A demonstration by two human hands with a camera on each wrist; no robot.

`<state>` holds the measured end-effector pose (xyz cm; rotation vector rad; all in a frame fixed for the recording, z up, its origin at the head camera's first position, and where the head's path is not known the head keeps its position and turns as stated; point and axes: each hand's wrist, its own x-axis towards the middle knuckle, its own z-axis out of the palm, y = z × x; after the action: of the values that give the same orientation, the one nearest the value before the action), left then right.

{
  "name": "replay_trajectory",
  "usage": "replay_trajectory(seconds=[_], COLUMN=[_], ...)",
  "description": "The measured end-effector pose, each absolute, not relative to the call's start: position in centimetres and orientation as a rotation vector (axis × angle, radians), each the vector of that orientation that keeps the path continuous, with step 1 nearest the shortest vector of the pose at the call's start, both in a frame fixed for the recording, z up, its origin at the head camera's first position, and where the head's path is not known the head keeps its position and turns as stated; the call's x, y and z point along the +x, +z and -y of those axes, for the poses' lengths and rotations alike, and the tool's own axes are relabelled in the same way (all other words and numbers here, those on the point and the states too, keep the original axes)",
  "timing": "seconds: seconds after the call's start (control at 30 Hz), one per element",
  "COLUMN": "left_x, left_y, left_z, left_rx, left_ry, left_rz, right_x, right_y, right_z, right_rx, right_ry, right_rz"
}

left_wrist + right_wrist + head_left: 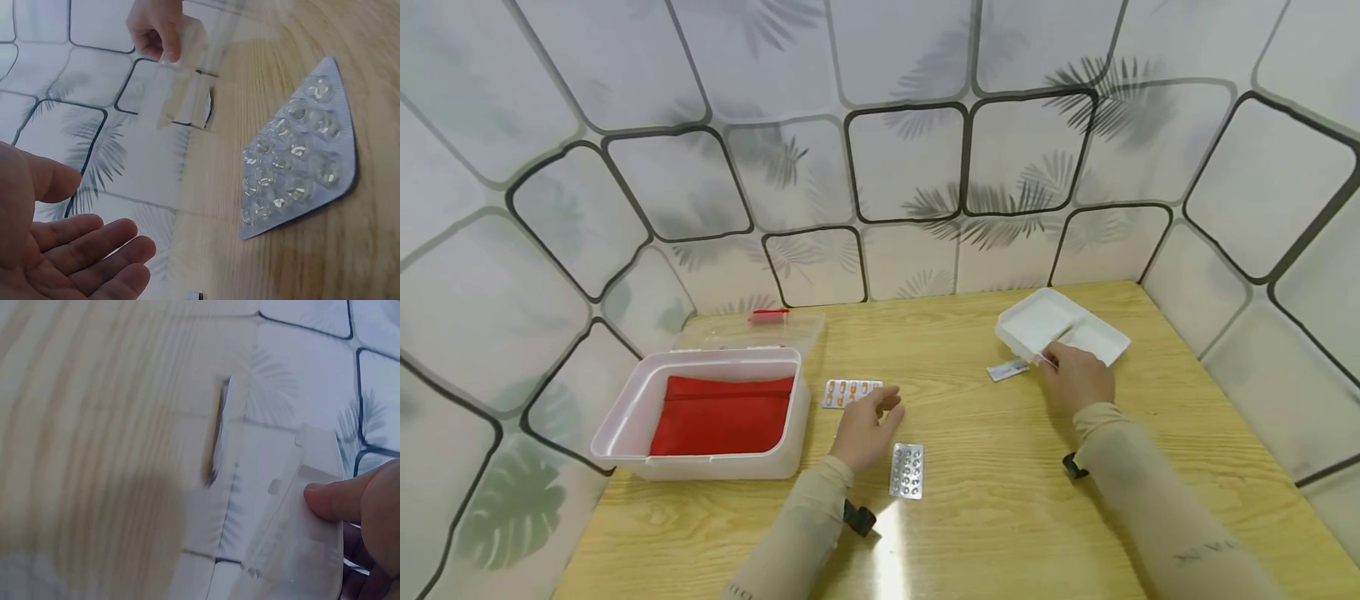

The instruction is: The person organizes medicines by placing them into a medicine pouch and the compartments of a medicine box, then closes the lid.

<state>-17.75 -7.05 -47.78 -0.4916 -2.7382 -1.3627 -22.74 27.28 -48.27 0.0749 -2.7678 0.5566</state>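
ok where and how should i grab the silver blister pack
Probably pinch the silver blister pack across its two long edges, coming down from above with the left hand: it lies flat, bubbles up, and that hand is close by.

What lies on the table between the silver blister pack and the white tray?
A small flat packet, close to the white tray; from there to the silver blister pack the tabletop is bare, as the head view shows.
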Motion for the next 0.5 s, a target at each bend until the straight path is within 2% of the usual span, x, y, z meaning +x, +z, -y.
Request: replay_trajectory(seconds=[0.2,0.5], left_x=[-18.6,-20.2], left_y=[-47.9,-48.1], left_z=[6.8,5.8], left_rx=[-0.448,-0.499], left_ry=[-1.340,-0.976], left_rz=[2.689,2.672], right_x=[-23.3,-22.9], right_y=[-47.6,-47.7], right_z=[-24.0,-19.1], right_rx=[0.221,0.493], right_ry=[0.549,0.475], right_rz=[2.758,2.696])
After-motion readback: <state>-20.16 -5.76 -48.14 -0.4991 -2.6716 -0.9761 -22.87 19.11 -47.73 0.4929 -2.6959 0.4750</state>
